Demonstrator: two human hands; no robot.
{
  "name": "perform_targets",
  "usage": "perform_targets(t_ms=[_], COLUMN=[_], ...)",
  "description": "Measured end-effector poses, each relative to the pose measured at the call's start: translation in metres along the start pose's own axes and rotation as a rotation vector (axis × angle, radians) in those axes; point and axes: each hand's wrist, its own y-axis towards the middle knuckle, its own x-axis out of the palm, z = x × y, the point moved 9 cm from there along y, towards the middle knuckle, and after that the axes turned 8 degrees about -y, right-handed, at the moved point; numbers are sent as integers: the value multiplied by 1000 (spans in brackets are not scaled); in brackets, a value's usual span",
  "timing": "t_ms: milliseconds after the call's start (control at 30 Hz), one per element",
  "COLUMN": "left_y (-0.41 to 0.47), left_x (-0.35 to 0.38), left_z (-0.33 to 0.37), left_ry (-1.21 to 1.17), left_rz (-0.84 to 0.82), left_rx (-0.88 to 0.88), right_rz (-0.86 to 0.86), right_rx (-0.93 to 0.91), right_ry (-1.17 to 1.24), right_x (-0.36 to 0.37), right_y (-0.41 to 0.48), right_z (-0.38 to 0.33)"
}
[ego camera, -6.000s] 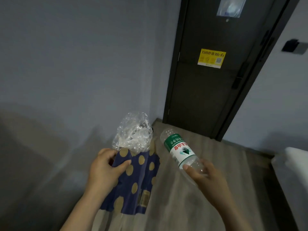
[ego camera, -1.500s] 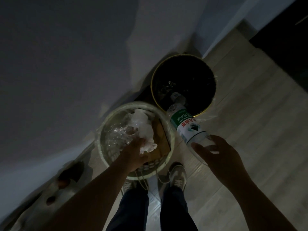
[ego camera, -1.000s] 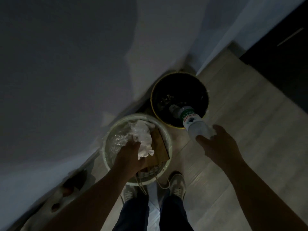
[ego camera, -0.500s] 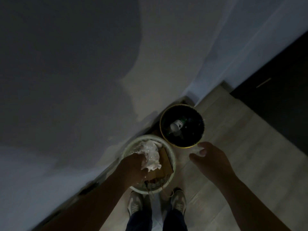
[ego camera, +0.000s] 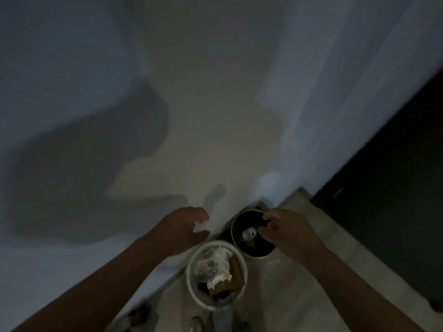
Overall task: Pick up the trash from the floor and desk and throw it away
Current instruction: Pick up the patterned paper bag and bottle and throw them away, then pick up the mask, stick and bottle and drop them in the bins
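Fingers empty — bottle just below

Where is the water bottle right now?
In the head view, the water bottle lies inside the dark bin, right of the white bin, just beneath the empty right hand.

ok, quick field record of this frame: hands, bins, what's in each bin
left hand: empty, fingers loosely spread, raised in front of the wall
right hand: empty, fingers curled, over the dark bin's rim
dark bin: round, gold rim, by the wall; holds the plastic bottle
pale bin: round, beside the dark bin, nearer the person; holds crumpled plastic and brown paper or card
floor: light wood
image: dim, blurred
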Motion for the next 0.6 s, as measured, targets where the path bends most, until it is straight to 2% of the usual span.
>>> perform_targets(t_ms=[367,467,600], left_y=[-102,-139,-206], left_x=[-195,-221,-242], left_z=[173,207,222], left_ry=[217,252,239], left_rz=[484,612,745], left_rx=[97,85,11], right_rz=[308,379,372], right_rx=[-667,-817,-984], right_ry=[-123,-124,-77], right_x=[-230,-268,-292], right_y=[-89,-113,-147], right_z=[-153,-179,-219])
